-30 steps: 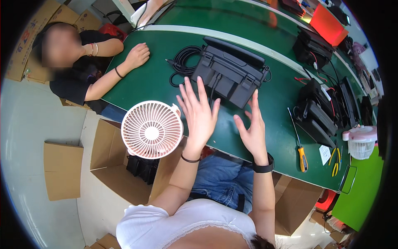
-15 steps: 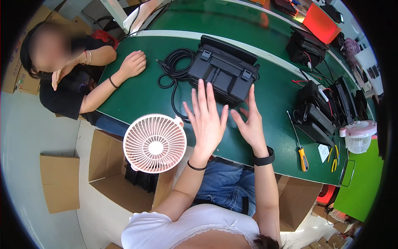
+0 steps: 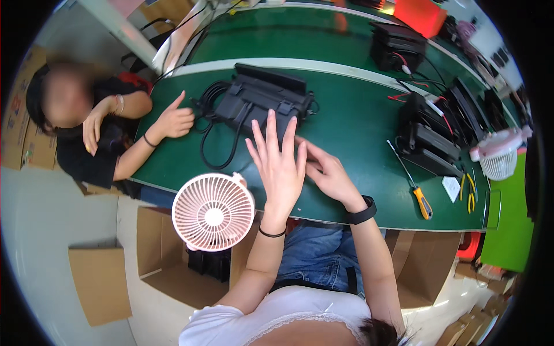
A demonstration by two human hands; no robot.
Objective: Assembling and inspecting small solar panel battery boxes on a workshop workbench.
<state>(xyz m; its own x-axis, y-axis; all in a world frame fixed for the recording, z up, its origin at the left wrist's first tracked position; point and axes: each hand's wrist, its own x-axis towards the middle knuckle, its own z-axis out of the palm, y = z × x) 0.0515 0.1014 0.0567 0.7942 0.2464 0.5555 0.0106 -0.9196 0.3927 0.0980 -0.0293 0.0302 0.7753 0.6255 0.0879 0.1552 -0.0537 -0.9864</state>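
A black latched plastic case (image 3: 271,92) lies on the green bench top, with its coiled black cable (image 3: 212,95) at its left side. My left hand (image 3: 278,173) is raised near the case's front edge, palm down, fingers spread and holding nothing. Just to its right is my right hand (image 3: 330,176), its fingers loosely bent and partly hidden behind the left hand; I see nothing in it. Whether either hand touches the case, I cannot tell. A co-worker's hand (image 3: 174,122) rests close to the cable at the left.
A white round fan (image 3: 212,212) stands at the near edge. Rightward lie an orange-handled screwdriver (image 3: 423,203), yellow-handled pliers (image 3: 470,193), more black cases (image 3: 430,135) with wires and a pink-white fan (image 3: 499,153). Open cardboard boxes (image 3: 173,282) sit below the bench.
The case and cable now lie farther left, closer to the co-worker, whose hand has lifted its thumb beside the cable. My right hand has come in toward my left. The whole view has shifted somewhat.
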